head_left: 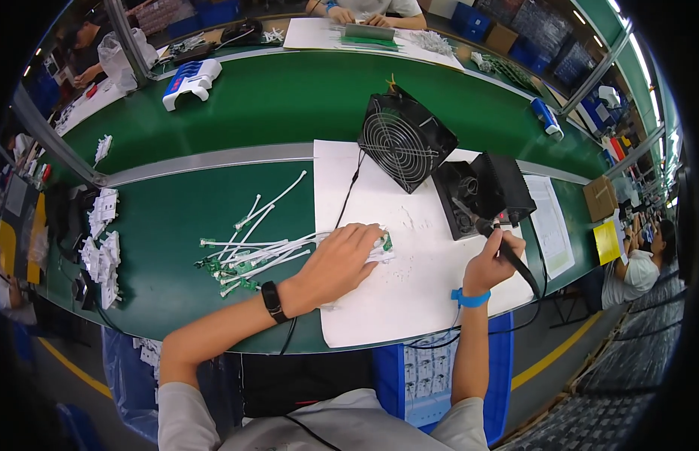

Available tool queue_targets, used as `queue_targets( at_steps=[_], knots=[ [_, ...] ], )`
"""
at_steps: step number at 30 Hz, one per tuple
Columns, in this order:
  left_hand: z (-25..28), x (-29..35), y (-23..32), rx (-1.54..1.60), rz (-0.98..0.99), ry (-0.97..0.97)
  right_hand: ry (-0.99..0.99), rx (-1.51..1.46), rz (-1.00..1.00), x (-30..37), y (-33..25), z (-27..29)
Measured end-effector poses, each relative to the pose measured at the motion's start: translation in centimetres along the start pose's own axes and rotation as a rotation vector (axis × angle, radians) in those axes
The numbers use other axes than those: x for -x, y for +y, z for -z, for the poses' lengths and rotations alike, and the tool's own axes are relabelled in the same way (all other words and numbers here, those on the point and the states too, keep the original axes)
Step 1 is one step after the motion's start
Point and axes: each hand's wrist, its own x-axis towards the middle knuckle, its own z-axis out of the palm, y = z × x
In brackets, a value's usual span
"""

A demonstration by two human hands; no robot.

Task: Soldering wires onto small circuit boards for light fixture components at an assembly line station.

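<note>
Clock directions run from the white sheet's middle, twelve pointing away from the person. The green bench (161, 203) carries that white sheet (364, 316). At twelve stands a tilted black fan (402, 143); at two, a black box-shaped unit (507, 188). White cables with small green boards (270, 252) lie heaped at nine, on the bench. The left hand (342, 255), also toward nine, curls narrowly over a small green-and-white piece (387, 242); I cannot tell whether it grips. Around four, the right hand (496, 263) holds a black pen-like tool (523, 272) near the unit.
</note>
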Motion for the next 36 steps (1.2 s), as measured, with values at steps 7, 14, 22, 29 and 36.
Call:
queue_targets(
  at_steps=[7,14,22,29,36],
  knots=[
    [-0.1,0.6,-1.1,-0.112,-0.12,-0.023,-0.298,-0.217,-0.264,2.3,-0.7,-0.5],
    [-0.1,0.5,-1.0,-0.076,-0.085,-0.056,-0.457,-0.363,-0.523,2.4,-1.7,-1.2],
    [0.2,0.4,-1.1,-0.061,-0.077,-0.069,-0.498,-0.355,-0.548,2.5,-2.0,-1.4],
    [-0.2,0.7,-1.0,-0.03,-0.045,-0.061,-0.5,-0.315,-0.562,2.7,-1.8,-1.3],
    [0.0,0.6,-0.2,-0.074,0.025,-0.07,-0.471,-0.296,-0.545,3.0,-2.1,-1.3]
  ],
)
